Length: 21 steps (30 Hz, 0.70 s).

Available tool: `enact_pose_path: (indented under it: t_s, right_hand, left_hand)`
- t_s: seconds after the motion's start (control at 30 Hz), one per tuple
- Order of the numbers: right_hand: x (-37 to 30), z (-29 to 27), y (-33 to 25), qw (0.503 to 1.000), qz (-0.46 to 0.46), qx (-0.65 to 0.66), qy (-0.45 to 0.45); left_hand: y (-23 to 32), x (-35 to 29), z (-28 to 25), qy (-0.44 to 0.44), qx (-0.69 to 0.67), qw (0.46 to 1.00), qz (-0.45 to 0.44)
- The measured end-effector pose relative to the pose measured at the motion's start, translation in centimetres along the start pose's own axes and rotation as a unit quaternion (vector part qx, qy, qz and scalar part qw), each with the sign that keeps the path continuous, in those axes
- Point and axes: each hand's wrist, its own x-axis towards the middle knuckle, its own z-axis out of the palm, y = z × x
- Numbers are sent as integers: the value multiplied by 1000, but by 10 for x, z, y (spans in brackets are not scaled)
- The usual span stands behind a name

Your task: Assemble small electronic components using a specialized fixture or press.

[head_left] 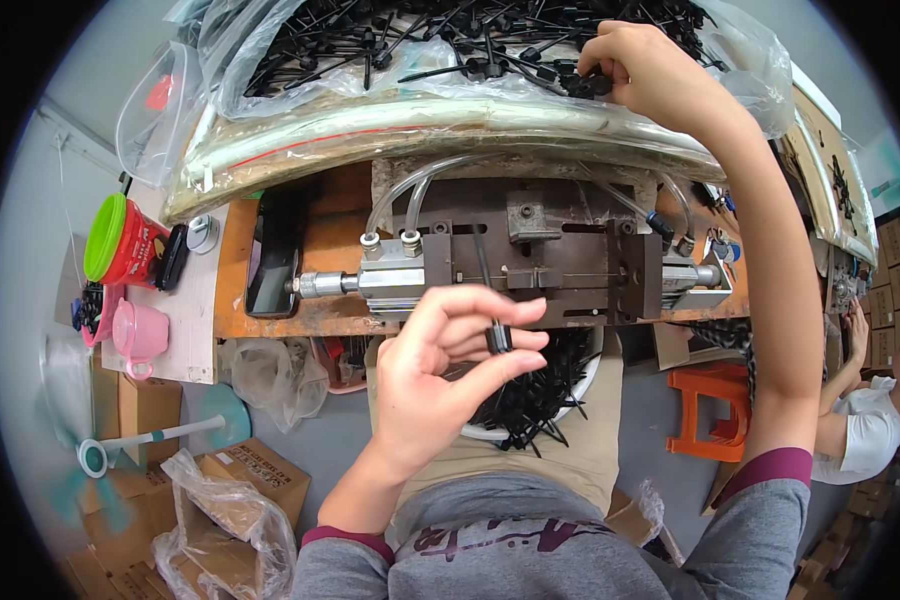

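The left hand (425, 370) pinches a thin black plastic stick (499, 340); the right hand (660, 78) touches piled black plastic pieces (485, 67), can't tell if gripping.

An orange bench (232, 240) bears a metal fixture (580, 268) and dark slab (273, 255).

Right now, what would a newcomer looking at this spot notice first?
Probably the heap of black stemmed parts in clear plastic along the top, with the right hand at its right end. Next, the left hand in the middle, holding one black part in front of the dark metal fixture. For colour, the orange stool stands out at lower right.
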Motion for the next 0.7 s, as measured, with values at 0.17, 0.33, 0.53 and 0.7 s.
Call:
enact_pose_path:
  t_s: [0.17,0.33,0.53,0.7]
  right_hand:
    - [-3,-6,-7,996,-39,-69,41]
    - [-5,-3,-3,997,-51,-7,60]
    - [-7,-37,-21,978,114,147,92]
    - [-22,-37,-10,827,183,501,175]
  left_hand:
    - [-6,-2,1,-5,250,964,84]
    - [-26,-3,8,33,392,903,172]
    - [-53,-7,15,7,508,829,232]
    - [-62,0,20,3,569,780,259]
